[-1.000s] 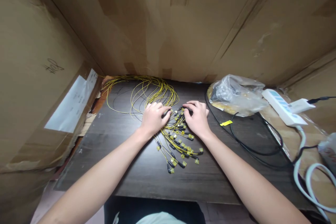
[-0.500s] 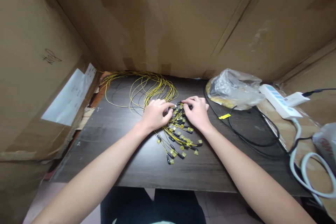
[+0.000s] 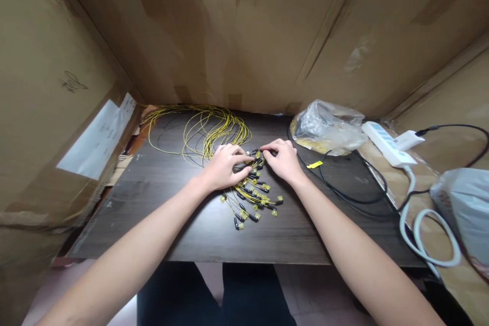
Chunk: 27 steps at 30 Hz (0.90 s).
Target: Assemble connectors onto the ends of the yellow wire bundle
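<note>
A bundle of thin yellow cables [image 3: 229, 130] runs under my left hand. Its many black cable ends with clear yellow caps [image 3: 250, 197] fan out on the dark table [image 3: 305, 237]. My left hand [image 3: 225, 167] lies over the bundle, thumb and index finger apart, with some cable ends between and beyond them. On the other side of the fan, my right hand [image 3: 281, 159] has its thumb and index finger pinched at a black cable end near the top. Its fingertips partly hide that end.
A clear plastic bag [image 3: 328, 127] with yellowish contents sits at the back right. Beside it are a black cable [image 3: 344, 196] with a yellow tag and a white power strip [image 3: 387, 143]. A whitish bag [image 3: 466, 209] lies far right. Cardboard walls [image 3: 229, 25] enclose the table.
My left thumb and index finger have spread further apart. The right hand stays pinched by the upper cable ends. The whole view has shifted, so things appear further left.
</note>
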Tool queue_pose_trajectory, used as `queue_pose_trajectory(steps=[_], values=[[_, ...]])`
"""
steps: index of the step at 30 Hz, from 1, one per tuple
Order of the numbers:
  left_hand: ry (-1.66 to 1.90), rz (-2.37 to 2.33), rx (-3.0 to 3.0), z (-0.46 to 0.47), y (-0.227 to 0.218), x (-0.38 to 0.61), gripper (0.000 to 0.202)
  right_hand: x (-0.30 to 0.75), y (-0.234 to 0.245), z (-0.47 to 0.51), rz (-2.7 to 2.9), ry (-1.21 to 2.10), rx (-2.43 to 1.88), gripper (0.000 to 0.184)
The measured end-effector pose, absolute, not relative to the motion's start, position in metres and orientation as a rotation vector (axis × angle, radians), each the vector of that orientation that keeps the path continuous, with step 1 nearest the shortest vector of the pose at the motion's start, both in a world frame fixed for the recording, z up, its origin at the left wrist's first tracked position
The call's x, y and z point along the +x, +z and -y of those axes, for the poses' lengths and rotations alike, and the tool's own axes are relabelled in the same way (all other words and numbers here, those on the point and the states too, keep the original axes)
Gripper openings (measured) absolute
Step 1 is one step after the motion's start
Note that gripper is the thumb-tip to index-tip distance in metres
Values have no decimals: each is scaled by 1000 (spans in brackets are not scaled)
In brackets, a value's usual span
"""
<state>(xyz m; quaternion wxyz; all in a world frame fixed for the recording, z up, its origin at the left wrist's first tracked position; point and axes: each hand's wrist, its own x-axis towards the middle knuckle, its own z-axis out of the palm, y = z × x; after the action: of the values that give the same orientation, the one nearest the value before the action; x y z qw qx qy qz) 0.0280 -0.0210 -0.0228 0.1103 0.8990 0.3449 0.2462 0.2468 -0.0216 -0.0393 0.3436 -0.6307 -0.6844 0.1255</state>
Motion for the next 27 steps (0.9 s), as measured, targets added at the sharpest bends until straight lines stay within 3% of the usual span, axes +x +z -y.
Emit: queue_pose_trajectory(steps=[6, 20, 27], values=[[727, -1028, 2627, 21, -23, 27, 27, 267, -31, 17, 1795, 312, -1595, 28], [720, -1083, 2647, 21, -25, 27, 30, 274, -14, 23, 2063, 243, -1507, 30], [710, -1086, 2608, 20, -25, 28, 28, 274, -12, 23, 2167, 443, -1484, 28]])
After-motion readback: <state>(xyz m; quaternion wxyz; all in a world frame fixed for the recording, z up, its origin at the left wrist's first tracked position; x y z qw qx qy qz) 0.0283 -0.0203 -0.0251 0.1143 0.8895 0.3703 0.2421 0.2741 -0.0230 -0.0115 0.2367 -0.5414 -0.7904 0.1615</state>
